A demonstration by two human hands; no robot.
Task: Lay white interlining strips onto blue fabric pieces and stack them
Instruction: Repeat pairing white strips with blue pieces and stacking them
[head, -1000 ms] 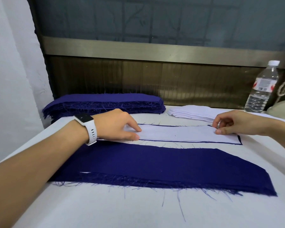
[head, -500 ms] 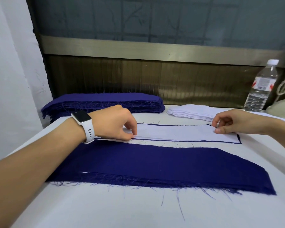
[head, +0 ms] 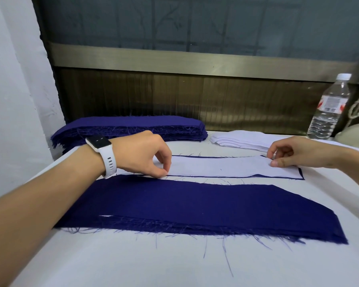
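Note:
A white interlining strip [head: 226, 167] lies on a blue fabric piece whose dark edge [head: 302, 176] shows around it, in the middle of the table. My left hand [head: 141, 156], with a white watch on the wrist, pinches the strip's left end between thumb and fingers. My right hand [head: 290, 154] pinches the strip's right end. Nearer to me lies a stack of blue fabric pieces [head: 195, 206] with frayed edges. A thick pile of blue pieces [head: 133, 129] sits at the back left, and a pile of white strips [head: 240, 139] at the back right.
A clear water bottle [head: 327, 108] stands at the back right beside a beige object [head: 354, 131]. The white table [head: 133, 264] runs toward me. A brown panel and a dark window close the back, a white wall the left.
My left fingers have curled from lying flat into a pinch on the strip's left end. My right hand stays at the right end.

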